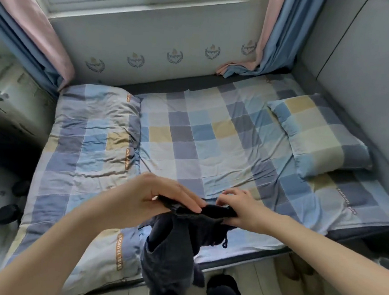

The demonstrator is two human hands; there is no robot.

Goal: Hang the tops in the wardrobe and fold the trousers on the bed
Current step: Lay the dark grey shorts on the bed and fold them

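Right now I have the dark trousers [173, 242] by their waistband, held up over the near edge of the bed [212, 148], so this looks to me like the start of the folding step. My left hand [160, 198] is clamped on one end of the band, fingers laid flat along the top with the thumb under the cloth. My right hand [237, 208] pinches the other end, fingers curled over it. The two hands sit close together, the band bunched between them, and the legs hang down in front of the bed toward the floor.

The next move, as I judge it, calls for spreading my hands apart to pull the band straight, then laying the garment flat on the checked sheet before doubling the legs over.

The fabric is a soft, heavy-looking navy knit, limp and rumpled, with a cord [225, 242] dangling from the waist. The bedding is thin, creased cotton in pale blue, grey and yellow squares. A plump pillow [320, 137] lies to the right and a folded quilt [93, 135] to the left, both in the same check.
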